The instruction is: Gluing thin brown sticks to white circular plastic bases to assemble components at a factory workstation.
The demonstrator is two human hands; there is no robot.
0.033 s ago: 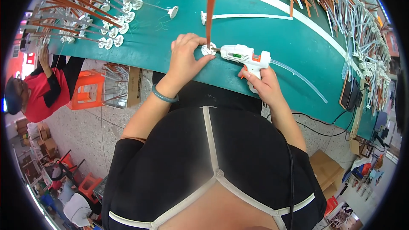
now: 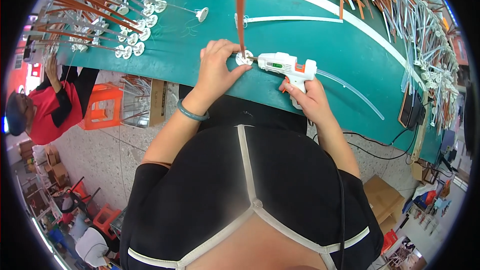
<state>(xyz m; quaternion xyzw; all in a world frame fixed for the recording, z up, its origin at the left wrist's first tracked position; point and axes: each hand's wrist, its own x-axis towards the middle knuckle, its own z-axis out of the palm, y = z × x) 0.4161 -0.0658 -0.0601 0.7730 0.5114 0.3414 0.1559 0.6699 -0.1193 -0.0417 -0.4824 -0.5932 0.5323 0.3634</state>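
My left hand (image 2: 218, 67), a greenish bangle on its wrist, pinches the rim of a round white base (image 2: 243, 60) between thumb and fingers. A long brown strip (image 2: 240, 15) stands up from that base. My right hand (image 2: 312, 99) grips a white hot glue gun (image 2: 285, 63), its forefinger by the orange trigger. The nozzle points left and meets the base, or comes very near it. A clear glue stick (image 2: 352, 92) trails from the back of the gun. Beyond the base, a white strip with a small round base (image 2: 295, 19) lies flat on the green tabletop (image 2: 200, 95).
Several strips on white bases (image 2: 135, 32) stand at the far left. Loose brown and white strips (image 2: 380, 5) are heaped at the far right, near a dark phone-like device (image 2: 411, 110) and cables. A person in red (image 2: 55, 110) works at the left, beside an orange stool (image 2: 102, 105).
The brown strip's upper end has leaned a little to the left, and the base has shifted very slightly left. Both hands and the glue gun stay almost still.
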